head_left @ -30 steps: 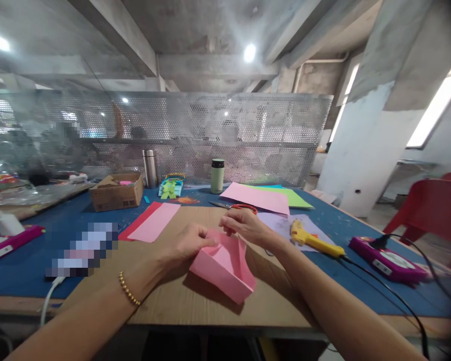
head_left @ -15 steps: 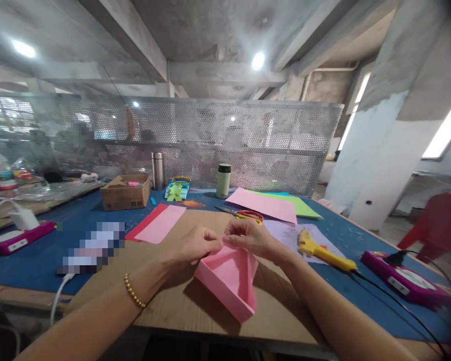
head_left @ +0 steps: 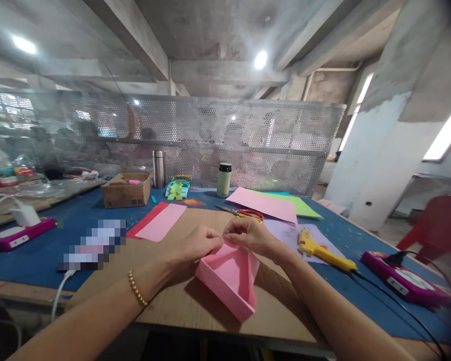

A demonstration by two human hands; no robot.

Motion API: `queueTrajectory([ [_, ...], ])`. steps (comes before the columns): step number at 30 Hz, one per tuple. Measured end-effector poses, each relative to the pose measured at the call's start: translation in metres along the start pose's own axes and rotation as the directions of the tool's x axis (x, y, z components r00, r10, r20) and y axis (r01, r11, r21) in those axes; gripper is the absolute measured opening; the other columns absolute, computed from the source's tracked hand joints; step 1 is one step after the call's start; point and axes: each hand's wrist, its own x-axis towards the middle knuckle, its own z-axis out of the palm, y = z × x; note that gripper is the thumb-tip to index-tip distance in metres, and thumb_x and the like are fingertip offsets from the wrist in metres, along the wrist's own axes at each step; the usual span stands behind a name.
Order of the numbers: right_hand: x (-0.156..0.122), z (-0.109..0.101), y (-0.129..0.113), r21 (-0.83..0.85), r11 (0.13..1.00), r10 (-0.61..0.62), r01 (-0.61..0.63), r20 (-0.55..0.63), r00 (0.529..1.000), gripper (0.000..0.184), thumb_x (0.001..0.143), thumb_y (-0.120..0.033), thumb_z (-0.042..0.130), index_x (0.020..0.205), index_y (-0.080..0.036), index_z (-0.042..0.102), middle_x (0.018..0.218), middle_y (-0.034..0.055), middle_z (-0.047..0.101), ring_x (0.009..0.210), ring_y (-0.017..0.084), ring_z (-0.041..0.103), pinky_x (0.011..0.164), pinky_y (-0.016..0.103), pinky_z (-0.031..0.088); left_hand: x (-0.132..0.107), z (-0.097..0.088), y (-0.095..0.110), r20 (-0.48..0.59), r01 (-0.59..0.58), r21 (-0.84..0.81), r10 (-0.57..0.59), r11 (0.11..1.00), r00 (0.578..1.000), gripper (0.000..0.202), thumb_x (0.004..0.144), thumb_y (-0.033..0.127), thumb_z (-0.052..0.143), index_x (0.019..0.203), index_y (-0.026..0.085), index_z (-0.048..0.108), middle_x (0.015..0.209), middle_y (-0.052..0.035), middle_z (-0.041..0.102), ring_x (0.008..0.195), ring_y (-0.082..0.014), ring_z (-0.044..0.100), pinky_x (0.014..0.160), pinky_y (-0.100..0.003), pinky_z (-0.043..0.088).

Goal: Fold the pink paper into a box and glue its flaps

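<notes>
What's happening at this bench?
A person is shaping a shallow pink folded-paper box with both bare hands. The left hand and right hand meet at the box's far rim, fingertips pinching the paper there. The box rests on a brown cardboard sheet laid over the blue table. A yellow glue gun and red-handled scissors lie untouched to the right of and beyond the hands.

Quick tally: two flasks (steel flask (head_left: 158, 169), green flask (head_left: 224, 180)), two purple gadgets (head_left: 18, 235) (head_left: 406, 283), one glue gun (head_left: 323, 249), one scissors (head_left: 244, 214), one cardboard box (head_left: 127, 190), one pink paper tray (head_left: 229, 273).
</notes>
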Motion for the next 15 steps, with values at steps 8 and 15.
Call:
queueTrajectory([
  [8, -0.0027, 0.0037, 0.0002, -0.148, 0.981, -0.133, 0.122, -0.069, 0.989, 0.008, 0.074, -0.012, 0.063, 0.074, -0.016, 0.069, 0.07, 0.0009, 0.065, 0.064, 0.011, 0.054, 0.06, 0.023, 0.043, -0.0009, 0.0031, 0.0004, -0.02, 0.05, -0.115, -0.053, 0.992, 0.998, 0.021, 0.064, 0.022, 0.051, 0.052, 0.02, 0.034, 0.051, 0.0078, 0.028, 0.045, -0.0058, 0.026, 0.044, -0.024, 0.014],
  [15, -0.0043, 0.0044, -0.0001, -0.308, 0.892, -0.37, 0.33, -0.081, 0.925, 0.015, 0.078, -0.007, 0.062, 0.077, -0.018, 0.072, 0.073, 0.0015, 0.064, 0.066, 0.012, 0.055, 0.061, 0.023, 0.044, 0.0049, -0.0007, -0.0051, 0.005, 0.024, -0.149, -0.024, 0.988, 1.0, 0.022, 0.063, 0.022, 0.051, 0.052, 0.02, 0.032, 0.051, 0.0079, 0.027, 0.045, -0.0057, 0.024, 0.044, -0.024, 0.013],
])
